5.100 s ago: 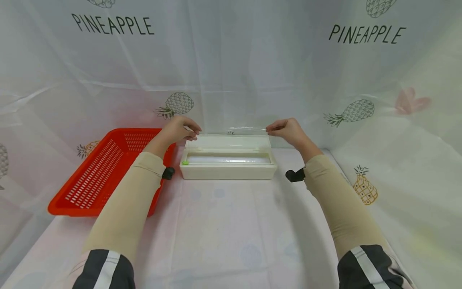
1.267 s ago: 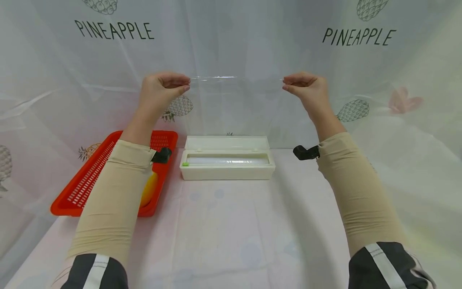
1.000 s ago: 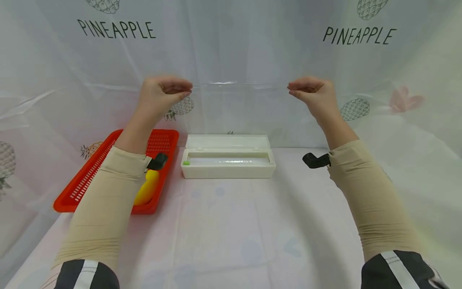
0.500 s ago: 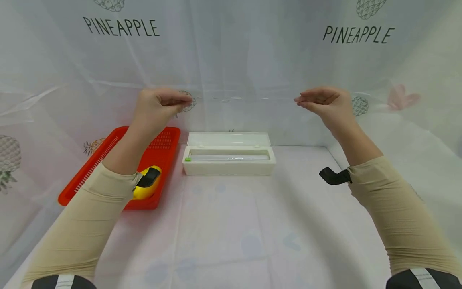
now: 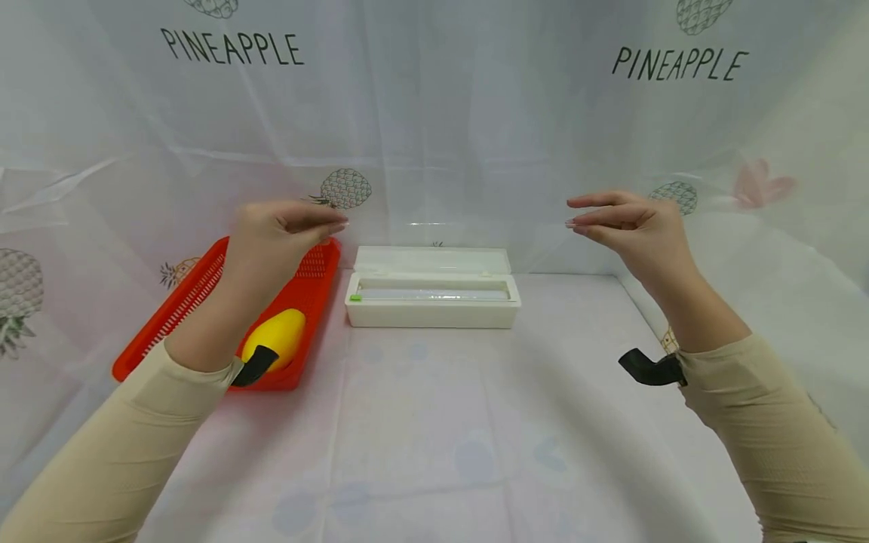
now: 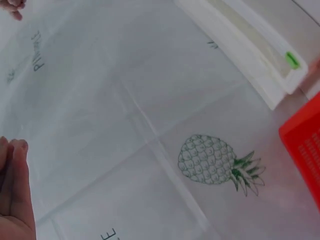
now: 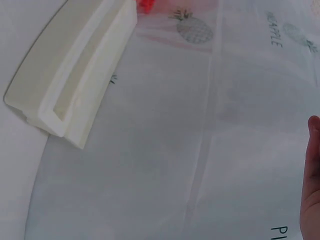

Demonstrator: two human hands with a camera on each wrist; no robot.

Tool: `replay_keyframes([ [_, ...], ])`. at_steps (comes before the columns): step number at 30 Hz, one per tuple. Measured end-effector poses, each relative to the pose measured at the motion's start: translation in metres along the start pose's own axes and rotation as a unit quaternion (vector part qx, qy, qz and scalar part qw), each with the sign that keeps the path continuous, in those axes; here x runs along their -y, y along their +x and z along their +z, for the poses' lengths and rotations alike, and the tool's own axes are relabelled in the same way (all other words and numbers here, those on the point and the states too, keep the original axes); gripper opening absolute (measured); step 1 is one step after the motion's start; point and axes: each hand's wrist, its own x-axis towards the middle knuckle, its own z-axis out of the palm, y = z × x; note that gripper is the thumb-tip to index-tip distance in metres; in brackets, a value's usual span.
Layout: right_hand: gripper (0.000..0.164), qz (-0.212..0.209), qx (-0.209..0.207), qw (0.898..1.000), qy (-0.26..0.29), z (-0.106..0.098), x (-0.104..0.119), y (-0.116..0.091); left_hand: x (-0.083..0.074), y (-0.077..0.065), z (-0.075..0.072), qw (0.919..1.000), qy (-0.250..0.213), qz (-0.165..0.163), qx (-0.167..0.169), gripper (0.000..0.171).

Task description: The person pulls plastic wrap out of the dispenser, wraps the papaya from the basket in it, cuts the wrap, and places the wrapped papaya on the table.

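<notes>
A clear sheet of cling film (image 5: 426, 224) stretches between my two hands, shown mostly by a thin bright glint. My left hand (image 5: 271, 237) pinches its left end between thumb and fingertips. On the other side my right hand (image 5: 638, 226) pinches the right end, with the index finger lifted apart from the others. Below and between the hands stands a white cling film dispenser (image 5: 434, 315), lid up, a roll visible inside and a green slider (image 5: 356, 298) at its left end. Each wrist view shows part of its own hand (image 6: 17, 200), (image 7: 312, 185) at the edge.
At the left a red plastic basket (image 5: 125, 368) stands partly behind the left forearm. A yellow fruit (image 5: 285, 332) lies in it. Behind the table (image 5: 421, 422) hangs a pale curtain (image 5: 462, 98) printed with pineapples.
Both hands first lifted the film from above the dispenser, then lowered and moved apart with it. The yellow fruit has come into fuller view as the left forearm shifted.
</notes>
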Motion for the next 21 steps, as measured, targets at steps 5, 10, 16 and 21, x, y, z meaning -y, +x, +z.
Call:
replay_keyframes([
  [5,0.014,-0.032,0.019,0.992,0.124,0.000,-0.008,-0.010,0.004,-0.012,-0.003,0.9969,0.028,0.073,-0.008,0.014],
  [10,0.007,-0.048,0.051,0.982,0.173,0.000,-0.019,-0.020,0.003,-0.027,-0.007,0.9987,0.009,0.023,0.044,0.015],
  [16,0.006,-0.079,0.095,0.968,0.217,0.002,-0.028,-0.033,0.005,-0.048,-0.007,0.9932,-0.062,-0.003,0.098,0.017],
  [21,0.017,-0.100,0.147,0.954,0.240,0.000,-0.035,-0.048,0.008,-0.066,-0.003,0.9867,-0.090,0.053,0.125,0.023],
])
